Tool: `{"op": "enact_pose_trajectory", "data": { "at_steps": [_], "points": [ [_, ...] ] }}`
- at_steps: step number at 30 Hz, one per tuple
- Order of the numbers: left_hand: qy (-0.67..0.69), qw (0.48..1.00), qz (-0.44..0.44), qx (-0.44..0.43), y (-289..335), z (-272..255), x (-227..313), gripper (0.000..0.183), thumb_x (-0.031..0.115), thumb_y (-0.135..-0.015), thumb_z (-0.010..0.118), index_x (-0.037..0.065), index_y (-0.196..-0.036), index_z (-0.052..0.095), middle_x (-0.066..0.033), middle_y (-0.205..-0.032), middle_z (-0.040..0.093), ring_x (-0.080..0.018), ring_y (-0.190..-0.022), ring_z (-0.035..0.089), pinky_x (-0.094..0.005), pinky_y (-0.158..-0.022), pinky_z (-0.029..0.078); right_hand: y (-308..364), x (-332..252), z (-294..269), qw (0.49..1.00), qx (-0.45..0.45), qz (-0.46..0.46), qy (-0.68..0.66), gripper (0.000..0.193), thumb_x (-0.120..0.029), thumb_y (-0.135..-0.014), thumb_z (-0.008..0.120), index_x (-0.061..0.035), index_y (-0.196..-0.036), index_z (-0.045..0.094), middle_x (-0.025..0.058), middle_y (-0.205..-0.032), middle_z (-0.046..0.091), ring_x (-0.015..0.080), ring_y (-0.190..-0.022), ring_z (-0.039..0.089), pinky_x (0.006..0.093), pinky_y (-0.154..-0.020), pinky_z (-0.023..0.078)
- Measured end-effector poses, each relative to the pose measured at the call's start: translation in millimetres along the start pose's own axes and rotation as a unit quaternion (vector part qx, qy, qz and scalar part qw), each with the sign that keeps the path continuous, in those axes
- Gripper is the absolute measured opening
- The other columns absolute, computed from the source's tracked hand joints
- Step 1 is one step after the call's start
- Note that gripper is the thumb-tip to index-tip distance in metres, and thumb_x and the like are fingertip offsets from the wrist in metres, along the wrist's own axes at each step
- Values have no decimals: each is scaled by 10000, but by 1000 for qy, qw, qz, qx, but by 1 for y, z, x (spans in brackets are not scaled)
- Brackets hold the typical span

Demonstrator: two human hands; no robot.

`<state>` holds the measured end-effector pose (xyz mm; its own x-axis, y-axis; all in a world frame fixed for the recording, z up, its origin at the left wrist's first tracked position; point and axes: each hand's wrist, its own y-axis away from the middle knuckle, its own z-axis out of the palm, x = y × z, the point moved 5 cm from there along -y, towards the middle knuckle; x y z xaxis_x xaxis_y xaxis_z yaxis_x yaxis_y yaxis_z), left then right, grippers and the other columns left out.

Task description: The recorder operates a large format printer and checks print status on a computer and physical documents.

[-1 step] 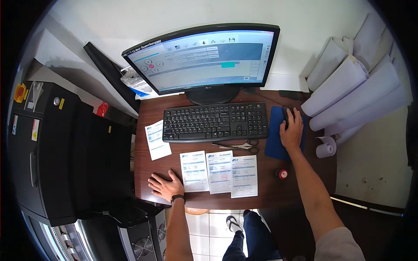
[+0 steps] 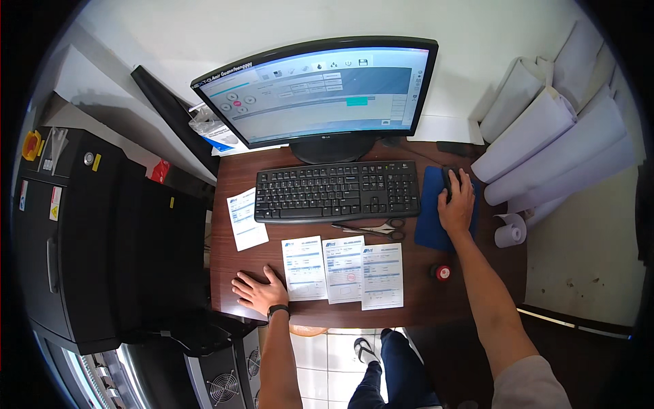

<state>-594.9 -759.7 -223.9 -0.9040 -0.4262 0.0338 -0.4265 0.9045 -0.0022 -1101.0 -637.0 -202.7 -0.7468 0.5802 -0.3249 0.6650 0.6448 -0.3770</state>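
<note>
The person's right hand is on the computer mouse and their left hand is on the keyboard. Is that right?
Not quite: the left hand isn't on the keyboard. The head view shows it resting on the brown desk. The right hand is on the computer mouse.

The right hand (image 2: 455,210) rests over a mouse (image 2: 447,176); the left hand (image 2: 261,292) lies on the desk (image 2: 238,269).

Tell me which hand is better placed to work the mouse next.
Probably the right hand: it rests on the black mouse, over the blue mouse pad. The left hand lies spread on the desk at the far side, beyond the row of three papers.
</note>
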Motion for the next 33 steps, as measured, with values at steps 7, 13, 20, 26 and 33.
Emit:
{"op": "enact_pose_trajectory", "data": {
  "at_steps": [7,13,20,26,33],
  "points": [
    [-6,1000,0,4,-1,1,-1,863,657,-953,370,54,-1560,248,-230,-1615,204,-377,-1507,163,-543,-1207,138,0,0,-1,1000,5,0,0,508,-162,-906,555,-99,-1408,510,155,-1503,394,364,-1419,342,537,-1131,310],
    [-1,1000,-1,5,-1,1,-1,864,658,-953,368,57,-1561,247,-226,-1617,202,-377,-1509,156,-543,-1209,136,0,-1,-2,1000,3,4,0,506,-164,-910,553,-105,-1411,509,154,-1507,391,362,-1423,338,528,-1138,308],
    [-8,1000,0,1,-1,1,-1,864,651,-952,370,50,-1560,246,-226,-1618,200,-380,-1509,155,-538,-1210,133,-1,-1,-3,1000,4,3,3,511,-155,-916,571,-95,-1419,500,168,-1504,393,360,-1419,348,495,-1148,312],
    [-4,1000,-2,1,-1,0,-1,861,650,-953,368,49,-1559,249,-225,-1616,205,-378,-1510,152,-541,-1209,130,-1,-2,-4,1000,9,-5,0,506,-154,-922,571,-90,-1419,501,174,-1506,393,373,-1412,358,486,-1144,323],
    [-11,1000,-1,-2,-1,3,-1,862,656,-953,362,54,-1560,247,-221,-1617,204,-374,-1510,152,-543,-1209,131,-1,-2,-3,1000,7,-11,0,502,-150,-923,567,-76,-1415,501,183,-1503,396,384,-1410,360,492,-1141,327]
  ]
}}
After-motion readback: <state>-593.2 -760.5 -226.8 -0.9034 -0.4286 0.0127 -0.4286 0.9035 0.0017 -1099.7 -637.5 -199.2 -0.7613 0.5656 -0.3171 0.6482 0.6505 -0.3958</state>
